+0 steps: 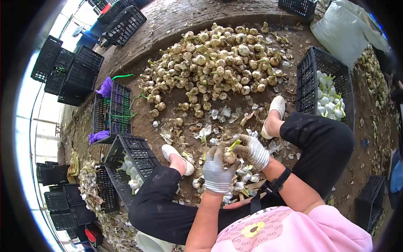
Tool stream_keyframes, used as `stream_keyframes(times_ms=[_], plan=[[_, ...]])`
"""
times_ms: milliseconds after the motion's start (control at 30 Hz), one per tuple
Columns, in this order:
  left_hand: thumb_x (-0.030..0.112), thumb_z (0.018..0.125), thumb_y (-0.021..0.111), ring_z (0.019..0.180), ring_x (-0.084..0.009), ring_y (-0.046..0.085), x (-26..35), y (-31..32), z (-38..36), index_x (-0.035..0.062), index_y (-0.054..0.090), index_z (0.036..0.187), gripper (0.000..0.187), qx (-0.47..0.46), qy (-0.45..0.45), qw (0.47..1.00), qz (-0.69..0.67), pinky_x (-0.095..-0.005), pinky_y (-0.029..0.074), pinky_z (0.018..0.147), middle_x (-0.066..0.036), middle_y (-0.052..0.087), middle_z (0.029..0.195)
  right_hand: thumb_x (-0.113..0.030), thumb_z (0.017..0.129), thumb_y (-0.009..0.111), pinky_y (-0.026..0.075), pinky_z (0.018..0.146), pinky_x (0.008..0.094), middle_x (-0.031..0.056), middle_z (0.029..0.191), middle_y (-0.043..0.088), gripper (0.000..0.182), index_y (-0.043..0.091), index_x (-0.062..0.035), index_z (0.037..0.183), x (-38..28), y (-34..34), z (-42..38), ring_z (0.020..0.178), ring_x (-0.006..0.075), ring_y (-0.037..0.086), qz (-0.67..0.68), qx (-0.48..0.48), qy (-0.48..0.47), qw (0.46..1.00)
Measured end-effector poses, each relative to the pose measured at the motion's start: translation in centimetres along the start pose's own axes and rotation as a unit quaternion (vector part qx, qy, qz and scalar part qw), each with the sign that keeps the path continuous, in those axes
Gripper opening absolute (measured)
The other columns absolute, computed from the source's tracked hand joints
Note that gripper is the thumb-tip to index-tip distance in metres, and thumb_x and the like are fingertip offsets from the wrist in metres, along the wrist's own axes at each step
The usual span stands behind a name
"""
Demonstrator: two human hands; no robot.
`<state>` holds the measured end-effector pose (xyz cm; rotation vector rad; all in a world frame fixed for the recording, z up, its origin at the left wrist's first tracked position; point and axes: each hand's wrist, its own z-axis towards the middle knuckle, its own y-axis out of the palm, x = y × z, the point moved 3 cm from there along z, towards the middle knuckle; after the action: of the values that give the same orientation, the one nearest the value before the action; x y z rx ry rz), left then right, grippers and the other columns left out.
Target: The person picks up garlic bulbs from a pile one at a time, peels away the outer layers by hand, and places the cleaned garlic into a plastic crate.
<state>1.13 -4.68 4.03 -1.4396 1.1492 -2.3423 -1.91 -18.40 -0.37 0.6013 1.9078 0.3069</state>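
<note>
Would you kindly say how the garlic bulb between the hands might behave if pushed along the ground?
The garlic bulb would probably roll unevenly, given its rounded body and protruding stem. Its skin might flake, judging by nearby peelings.

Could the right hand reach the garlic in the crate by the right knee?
Probably: the crate looks open, though the right leg lies between and the hand is at another bulb.
</note>
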Motion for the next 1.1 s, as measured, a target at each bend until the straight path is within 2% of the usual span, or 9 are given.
stream_keyframes(times_ms=[333, 533, 567, 667, 700, 867, 933, 1000, 1100], plan=[[0.009, 0.057, 0.076, 0.091, -0.0333, 0.054, 1.2, -0.7, 0.6, 0.003, 0.056, 0.107, 0.054, 0.006, 0.065, 0.996, 0.059, -0.0388, 0.046, 0.079, -0.017, 0.052, 0.102, -0.018, 0.081, 0.066, 0.053, 0.062, 0.0272, 0.0036, 0.09, 0.062, 0.033, 0.056, -0.0037, 0.109, 2.6, -0.5, -0.1, 0.075, 0.0133, 0.061, 0.221, -0.053, 0.056, 0.972], [0.002, 0.062, 0.07, 0.088, -0.0275, 0.057, -0.5, -1.3, 0.8, 0.0019, 0.054, 0.1, 0.041, -0.049, -0.044, 0.987, -0.149, -0.0376, 0.049, 0.075, -0.015, 0.053, 0.102, -0.007, 0.078, 0.065, 0.051, 0.067, 0.0265, 0.0046, 0.089, 0.062, 0.026, 0.059, -0.0025, 0.104, 1.5, -0.3, -0.9, 0.077, 0.0127, 0.059, -0.011, -0.018, 0.067, 0.998], [0.004, 0.068, 0.068, 0.08, -0.0239, 0.058, -1.8, -0.1, -0.1, 0.0021, 0.051, 0.1, 0.036, -0.067, -0.224, 0.874, -0.426, -0.0378, 0.052, 0.07, -0.014, 0.053, 0.101, -0.006, 0.077, 0.065, 0.05, 0.068, 0.0262, 0.0051, 0.089, 0.062, 0.027, 0.059, -0.002, 0.103, 0.7, 0.4, -1.3, 0.078, 0.0133, 0.059, -0.088, -0.028, 0.04, 0.995], [0.015, 0.079, 0.06, 0.078, -0.0224, 0.06, -5.7, 1.5, -2.0, 0.0028, 0.049, 0.103, 0.029, -0.08, -0.329, 0.592, -0.731, -0.0329, 0.054, 0.064, -0.012, 0.056, 0.094, -0.001, 0.076, 0.064, 0.048, 0.072, 0.0278, 0.0071, 0.089, 0.061, 0.027, 0.058, 0.0008, 0.102, -0.1, 1.9, -1.7, 0.082, 0.0142, 0.057, -0.363, -0.028, -0.166, 0.916], [0.015, 0.082, 0.057, 0.08, -0.0227, 0.061, -5.5, 1.9, -2.0, 0.0025, 0.049, 0.109, 0.031, -0.057, -0.352, 0.496, -0.792, -0.0332, 0.054, 0.064, -0.013, 0.057, 0.094, -0.001, 0.076, 0.063, 0.048, 0.07, 0.0273, 0.0069, 0.088, 0.061, 0.024, 0.058, 0.0011, 0.1, 0.2, 1.9, -1.6, 0.08, 0.0138, 0.058, -0.289, -0.019, -0.128, 0.949], [0.004, 0.082, 0.057, 0.089, -0.0183, 0.057, -5.1, 2.0, -2.3, 0.0005, 0.039, 0.121, 0.043, -0.046, -0.238, 0.882, -0.404, -0.0269, 0.048, 0.075, -0.011, 0.055, 0.104, -0.004, 0.079, 0.063, 0.046, 0.056, 0.0233, 0.0055, 0.081, 0.061, 0.015, 0.058, 0.0009, 0.093, 0.0, 0.4, -1.0, 0.064, 0.0118, 0.055, -0.117, 0.078, -0.052, 0.989], [0.002, 0.082, 0.059, 0.083, -0.0136, 0.054, -0.5, 1.4, -1.6, 0.001, 0.039, 0.122, 0.045, -0.033, -0.22, 0.889, -0.401, -0.024, 0.046, 0.073, -0.007, 0.055, 0.096, -0.005, 0.08, 0.062, 0.047, 0.062, 0.0238, 0.0049, 0.082, 0.062, 0.013, 0.06, -0.0001, 0.091, -0.3, 1.2, -1.3, 0.071, 0.0107, 0.057, -0.366, 0.018, -0.223, 0.903], [0.018, 0.085, 0.059, 0.078, -0.0119, 0.052, -3.3, 2.9, -1.8, 0.003, 0.047, 0.115, 0.036, 0.034, -0.2, 0.922, -0.33, -0.0237, 0.046, 0.07, -0.004, 0.053, 0.092, -0.011, 0.081, 0.064, 0.046, 0.064, 0.0259, 0.0029, 0.081, 0.059, 0.013, 0.061, -0.0018, 0.09, 2.2, 1.8, -1.4, 0.069, 0.0114, 0.055, -0.13, 0.017, -0.077, 0.988], [0.037, 0.087, 0.052, 0.075, -0.0136, 0.054, -4.9, 3.4, -1.2, 0.0051, 0.056, 0.102, 0.035, 0.128, -0.307, 0.794, -0.509, -0.0248, 0.049, 0.065, -0.004, 0.054, 0.093, -0.011, 0.079, 0.066, 0.049, 0.062, 0.026, 0.0056, 0.082, 0.062, 0.017, 0.059, 0.001, 0.09, 2.8, 0.7, 0.2, 0.072, 0.0138, 0.059, 0.084, 0.05, -0.054, 0.994]])
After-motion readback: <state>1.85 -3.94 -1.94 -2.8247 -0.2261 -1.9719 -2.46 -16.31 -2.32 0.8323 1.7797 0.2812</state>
